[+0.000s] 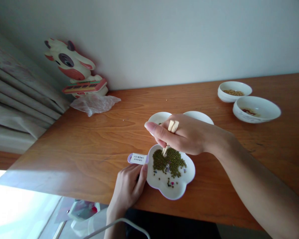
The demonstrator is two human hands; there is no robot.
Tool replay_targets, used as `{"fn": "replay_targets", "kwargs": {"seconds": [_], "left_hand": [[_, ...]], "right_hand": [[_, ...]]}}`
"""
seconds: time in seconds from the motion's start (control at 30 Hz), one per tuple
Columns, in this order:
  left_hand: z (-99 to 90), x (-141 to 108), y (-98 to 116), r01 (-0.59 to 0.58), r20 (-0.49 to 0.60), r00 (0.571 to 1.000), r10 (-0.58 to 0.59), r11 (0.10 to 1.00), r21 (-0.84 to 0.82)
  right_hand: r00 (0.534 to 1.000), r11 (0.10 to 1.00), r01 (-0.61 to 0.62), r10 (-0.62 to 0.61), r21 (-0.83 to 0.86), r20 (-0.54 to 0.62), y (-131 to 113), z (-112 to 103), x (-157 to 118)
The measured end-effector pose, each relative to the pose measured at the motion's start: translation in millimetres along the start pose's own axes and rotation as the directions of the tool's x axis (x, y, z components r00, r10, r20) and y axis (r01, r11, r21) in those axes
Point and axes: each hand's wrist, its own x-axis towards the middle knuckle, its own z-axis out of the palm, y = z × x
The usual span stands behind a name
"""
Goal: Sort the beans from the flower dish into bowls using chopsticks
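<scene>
A white scalloped dish [169, 191] with a lilac rim holds many small green beans [174, 161]. My right hand [179, 134] is closed around wooden chopsticks [173, 126], and their tips reach down among the beans. At the dish's left edge my left hand [129, 184] has its thumb against the rim, just below the labelled handle [138, 158]; its other fingers are curled and partly hidden, so its hold is hard to make out. Behind my right hand stand two white bowls, the left one [156, 118] and the right one [200, 117], both partly covered.
At the right rear are a bowl of yellowish grains [223, 96] and a bowl with reddish bits [266, 114]. A cow-shaped toy keyboard [82, 71] and a crumpled clear plastic bag [97, 103] lie at the left rear. A cable [124, 219] crosses the bottom.
</scene>
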Motion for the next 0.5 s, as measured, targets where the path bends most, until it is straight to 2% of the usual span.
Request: {"fn": "replay_targets", "kwargs": {"seconds": [0.5], "left_hand": [[0.8,0.0,-1.4,-0.005,-0.006,1.0,0.005,1.0,0.002]], "right_hand": [[0.998,0.998,-0.057,0.057,-0.002,0.007,1.9,-3.0,-3.1]]}}
